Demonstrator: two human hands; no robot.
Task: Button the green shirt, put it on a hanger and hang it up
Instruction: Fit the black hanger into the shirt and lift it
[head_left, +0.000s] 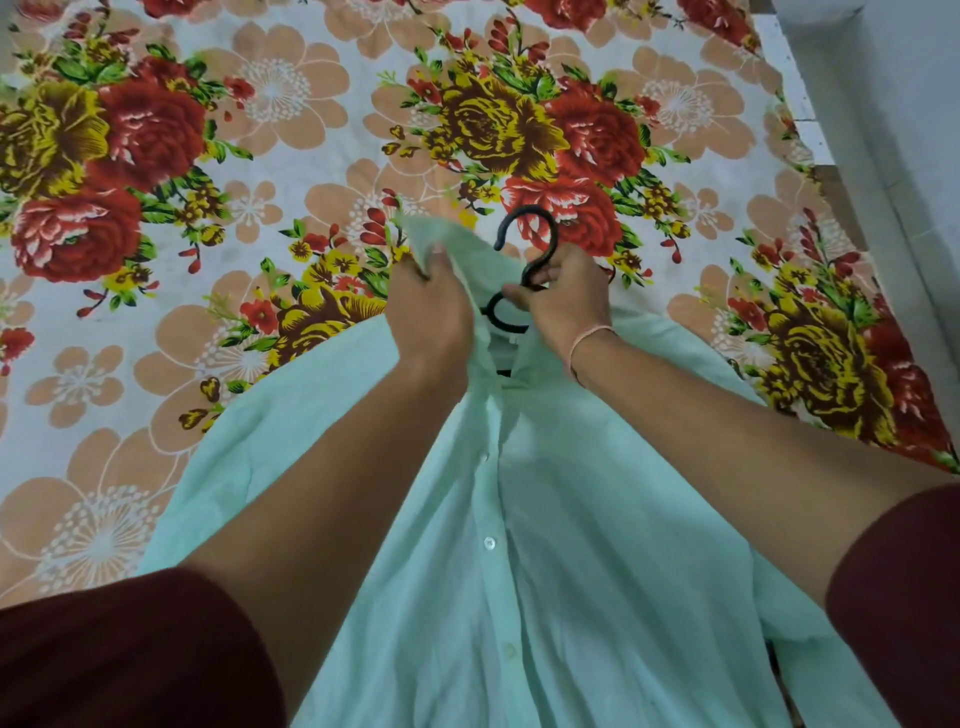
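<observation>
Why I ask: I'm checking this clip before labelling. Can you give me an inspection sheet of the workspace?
Surface: floral bed sheet, spread flat, with the shirt lying on it.
Job's things: green shirt lies front up and its placket looks closed along the visible front. The black hanger has its hook sticking out at the collar, and the rest is mostly hidden by fabric and hands.
Clutter: nothing seen.
Grippers: left hand pinches the collar fabric and lifts it. The right hand grips the hanger just below the hook.
Cables: nothing seen.
Surroundings: pale wall along the sheet's right edge.
</observation>
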